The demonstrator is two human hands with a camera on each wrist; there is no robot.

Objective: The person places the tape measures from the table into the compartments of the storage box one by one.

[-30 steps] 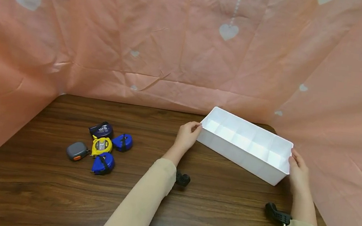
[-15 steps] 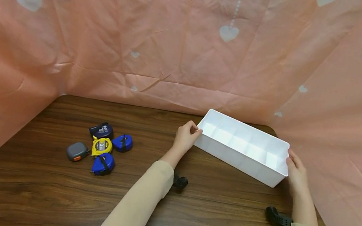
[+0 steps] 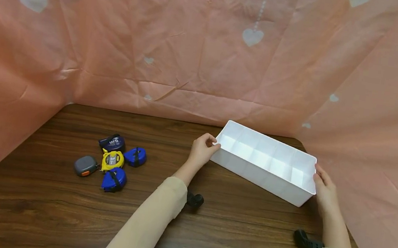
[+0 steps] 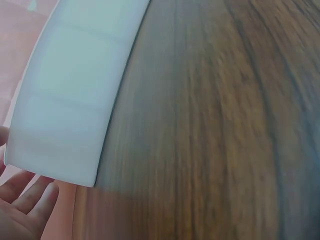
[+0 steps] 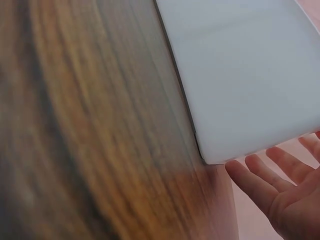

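Hands at both ends of the white divided tray (image 3: 290, 188), and we have it resting on the wooden surface (image 3: 59, 206), hard against the pink curtain (image 3: 193, 56) at the back right. Our left hand (image 3: 201, 151) curls its fingers over the tray's left end wall, thumb on the rim. Our right hand (image 3: 324, 190) lies flat against the tray's right end, fingers (image 5: 260, 172) fairly straight and spread in the right wrist view; both wrist views are blurred, so how firmly it presses we can't quite tell. Well left of the tray sits a cluster of tape measures (image 3: 113, 159), blue, yellow and grey, touching one another.
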